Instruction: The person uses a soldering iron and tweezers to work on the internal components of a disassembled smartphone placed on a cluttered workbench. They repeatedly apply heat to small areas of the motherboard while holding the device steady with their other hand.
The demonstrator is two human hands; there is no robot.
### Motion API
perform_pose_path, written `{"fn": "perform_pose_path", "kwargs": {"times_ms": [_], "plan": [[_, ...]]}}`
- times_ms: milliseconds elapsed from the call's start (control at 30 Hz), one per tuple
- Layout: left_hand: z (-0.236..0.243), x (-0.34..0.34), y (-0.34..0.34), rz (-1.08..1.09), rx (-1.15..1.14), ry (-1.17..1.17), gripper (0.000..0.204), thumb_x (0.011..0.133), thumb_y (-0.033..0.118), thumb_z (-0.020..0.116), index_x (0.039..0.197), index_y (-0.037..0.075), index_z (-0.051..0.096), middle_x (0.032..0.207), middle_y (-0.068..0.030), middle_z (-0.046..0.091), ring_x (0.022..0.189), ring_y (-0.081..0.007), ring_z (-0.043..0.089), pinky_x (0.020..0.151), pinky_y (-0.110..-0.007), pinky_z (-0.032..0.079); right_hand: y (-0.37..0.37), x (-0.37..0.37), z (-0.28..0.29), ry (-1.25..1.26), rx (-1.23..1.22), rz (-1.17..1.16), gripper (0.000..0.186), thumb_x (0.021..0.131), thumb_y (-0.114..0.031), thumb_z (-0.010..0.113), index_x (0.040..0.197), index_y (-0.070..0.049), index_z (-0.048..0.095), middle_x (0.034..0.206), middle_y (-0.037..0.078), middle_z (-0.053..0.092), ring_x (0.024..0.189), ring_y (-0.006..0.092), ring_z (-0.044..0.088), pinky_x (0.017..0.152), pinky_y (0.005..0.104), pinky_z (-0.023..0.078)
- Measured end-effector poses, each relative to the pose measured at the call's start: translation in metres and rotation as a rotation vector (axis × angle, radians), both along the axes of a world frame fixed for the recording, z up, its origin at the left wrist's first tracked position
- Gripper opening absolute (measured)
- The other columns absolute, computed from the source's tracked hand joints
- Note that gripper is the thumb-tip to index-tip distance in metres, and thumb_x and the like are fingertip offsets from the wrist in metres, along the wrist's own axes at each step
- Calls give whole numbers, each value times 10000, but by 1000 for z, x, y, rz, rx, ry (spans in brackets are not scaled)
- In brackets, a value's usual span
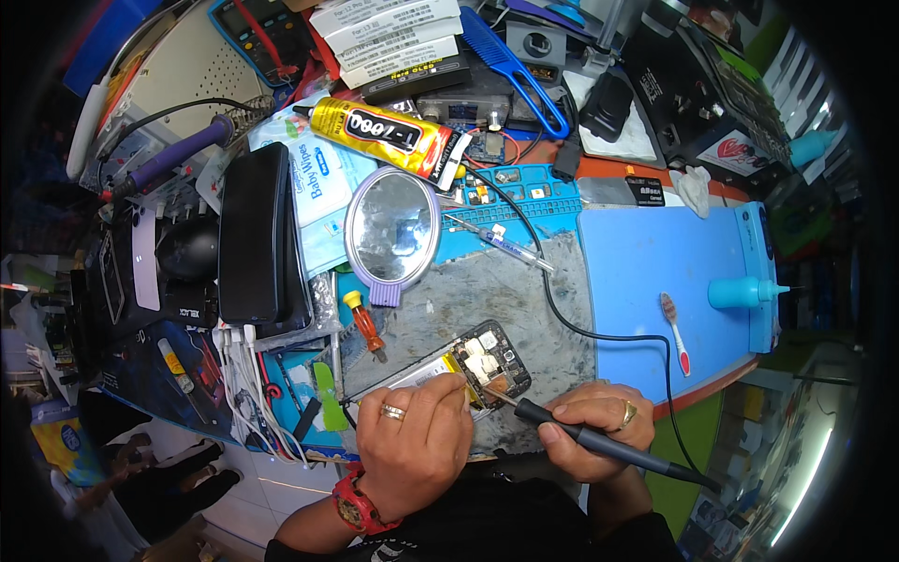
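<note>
An opened phone (514, 360) lies tilted on the grey, stained work mat, its circuit board and metal shields bare. Its battery (412, 377), silver with a yellow edge, runs down toward the left. Over the battery's lower side my left hand (420, 433) is closed, fingertips pinched together beside the board; what they grip is hidden. My right hand (599, 429) is wrapped round the dark handle of a soldering iron (613, 446). The iron's thin metal tip points left and reaches the board's lower edge, close to my left fingertips.
The iron's black cord (613, 335) curves across the mat. A round mirror (391, 225), an orange-handled screwdriver (363, 323) and a yellow glue tube (384, 136) lie beyond the phone. On the blue mat (627, 281) rest a toothbrush (674, 332) and a turquoise bottle (735, 293). White cables (245, 375) bunch at left.
</note>
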State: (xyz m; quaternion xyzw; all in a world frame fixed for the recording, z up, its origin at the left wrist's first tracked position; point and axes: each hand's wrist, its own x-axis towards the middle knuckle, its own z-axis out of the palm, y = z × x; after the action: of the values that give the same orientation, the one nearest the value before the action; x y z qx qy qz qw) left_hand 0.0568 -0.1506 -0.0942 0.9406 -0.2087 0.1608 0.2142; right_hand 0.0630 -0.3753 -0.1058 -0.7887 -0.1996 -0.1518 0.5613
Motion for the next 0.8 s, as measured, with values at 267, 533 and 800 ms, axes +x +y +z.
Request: {"fn": "perform_pose_path", "kwargs": {"times_ms": [267,533,800], "plan": [[-1,0,0,-1,2,-5,171,823,33,792,981,24,729,1073,-46,750,809,-192,651,793,-382,471,0,0,-1,6,-1,6,258,766,-38,899,902,-41,679,680,123,733,566,234,749,477,305,564],[0,0,-2,7,-24,9,245,777,-32,810,983,36,695,1063,-61,758,804,-234,653,789,-400,463,0,-1,-3,4,63,1,251,756,-19,885,912,-35,688,694,129,727,588,237,756,493,311,579],[-3,0,1,-15,-1,4,212,791,8,801,984,23,717,1079,-53,755,802,-207,659,795,-390,463,-1,-2,-4,18,89,-13,252,714,-2,872,904,-39,711,719,117,725,606,228,753,508,301,576]]}}
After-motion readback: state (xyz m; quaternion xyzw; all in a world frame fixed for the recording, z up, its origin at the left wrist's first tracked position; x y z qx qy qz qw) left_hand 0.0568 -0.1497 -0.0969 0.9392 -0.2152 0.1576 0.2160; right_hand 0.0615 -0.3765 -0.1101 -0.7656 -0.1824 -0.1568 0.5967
